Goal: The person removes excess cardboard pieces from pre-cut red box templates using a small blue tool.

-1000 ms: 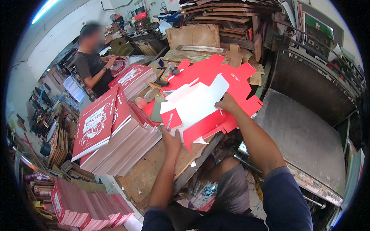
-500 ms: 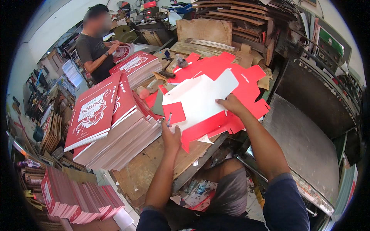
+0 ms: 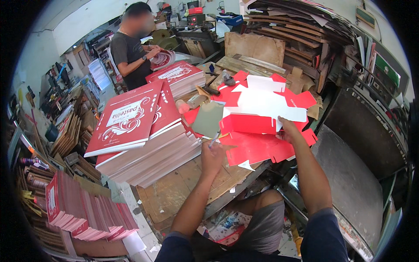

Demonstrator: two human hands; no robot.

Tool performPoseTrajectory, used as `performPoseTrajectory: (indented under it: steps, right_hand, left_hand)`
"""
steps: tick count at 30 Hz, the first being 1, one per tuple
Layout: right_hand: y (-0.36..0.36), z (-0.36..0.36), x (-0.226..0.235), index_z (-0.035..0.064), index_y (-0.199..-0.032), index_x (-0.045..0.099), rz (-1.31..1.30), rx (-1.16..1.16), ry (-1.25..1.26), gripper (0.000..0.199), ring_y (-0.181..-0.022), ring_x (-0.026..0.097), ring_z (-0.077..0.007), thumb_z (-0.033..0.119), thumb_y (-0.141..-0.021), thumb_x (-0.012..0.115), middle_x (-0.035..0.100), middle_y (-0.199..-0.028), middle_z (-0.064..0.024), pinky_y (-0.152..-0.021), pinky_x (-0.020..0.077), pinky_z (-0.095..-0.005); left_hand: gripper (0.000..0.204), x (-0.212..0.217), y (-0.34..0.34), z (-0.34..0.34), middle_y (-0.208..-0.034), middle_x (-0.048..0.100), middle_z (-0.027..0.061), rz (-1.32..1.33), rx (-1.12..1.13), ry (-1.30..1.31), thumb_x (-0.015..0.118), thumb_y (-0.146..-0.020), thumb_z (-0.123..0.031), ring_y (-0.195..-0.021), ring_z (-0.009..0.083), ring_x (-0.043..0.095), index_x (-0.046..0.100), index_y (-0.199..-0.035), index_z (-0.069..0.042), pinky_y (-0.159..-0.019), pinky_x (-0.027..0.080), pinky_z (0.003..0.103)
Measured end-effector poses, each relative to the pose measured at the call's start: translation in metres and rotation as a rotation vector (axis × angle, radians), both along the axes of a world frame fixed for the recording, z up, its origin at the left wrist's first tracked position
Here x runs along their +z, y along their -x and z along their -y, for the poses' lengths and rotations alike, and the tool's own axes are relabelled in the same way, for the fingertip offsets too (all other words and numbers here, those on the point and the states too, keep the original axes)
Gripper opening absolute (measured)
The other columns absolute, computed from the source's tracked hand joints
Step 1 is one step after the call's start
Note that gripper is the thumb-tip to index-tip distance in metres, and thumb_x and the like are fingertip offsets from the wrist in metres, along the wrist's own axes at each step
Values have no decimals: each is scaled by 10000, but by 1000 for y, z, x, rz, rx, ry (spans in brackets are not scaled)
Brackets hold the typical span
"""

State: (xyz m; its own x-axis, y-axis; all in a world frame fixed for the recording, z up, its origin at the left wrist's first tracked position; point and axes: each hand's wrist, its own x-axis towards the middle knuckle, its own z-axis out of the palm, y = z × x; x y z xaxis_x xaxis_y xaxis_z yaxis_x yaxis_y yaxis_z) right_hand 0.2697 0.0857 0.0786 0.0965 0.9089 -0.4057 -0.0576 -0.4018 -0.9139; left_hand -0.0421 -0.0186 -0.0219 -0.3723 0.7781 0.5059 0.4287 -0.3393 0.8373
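A die-cut cardboard box blank (image 3: 262,107), white inside and red outside, lies partly folded on top of other red blanks (image 3: 257,150). Its red near panel is turned up toward me. My right hand (image 3: 288,130) pinches the right end of that panel, thumb on top and fingers beneath. Close to the blank's near left corner, my left hand (image 3: 212,156) is closed around a slim pale pen-like tool (image 3: 213,140), whose exact kind I cannot make out. A grey-green sheet (image 3: 207,119) lies just beyond this hand.
Tall stacks of red printed sheets (image 3: 124,118) stand to the left on the wooden table (image 3: 174,192). Across the table a person (image 3: 131,52) handles a curled sheet. A metal-topped machine (image 3: 345,161) is at right. More red stacks (image 3: 83,209) sit at lower left.
The box blank has shifted and its near red panel now folds upward. My right hand has moved from its white inner face to the panel's end. The whole view has swung left.
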Motion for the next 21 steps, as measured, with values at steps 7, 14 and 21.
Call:
performPoseTrajectory:
  steps: [7,14,21]
  right_hand:
    - [-7,3,-13,111,-763,516,101,-53,-108,368,-467,439,-127,424,-949,567,434,-572,17,-451,471,-298]
    - [-55,-50,-55,35,-1177,508,43,-170,-600,403,-619,598,-170,327,-910,588,602,-857,-63,-487,515,-346]
    - [-3,-10,-4,-41,-1377,405,405,-429,-582,732,-1205,495,-450,313,-771,609,415,-1346,-334,-1042,412,-465]
  left_hand:
    - [273,14,-11,18,-680,521,-11,-114,-61,25,642,-946,-266,-559,53,477,494,-819,-76,-480,385,240]
    - [355,31,-21,31,-656,515,-6,316,-247,405,584,-970,-393,-582,109,485,556,-842,-64,-521,394,290]
    - [424,40,-3,153,-689,511,-2,71,34,301,550,-969,-475,-635,101,496,533,-822,-78,-587,415,272]
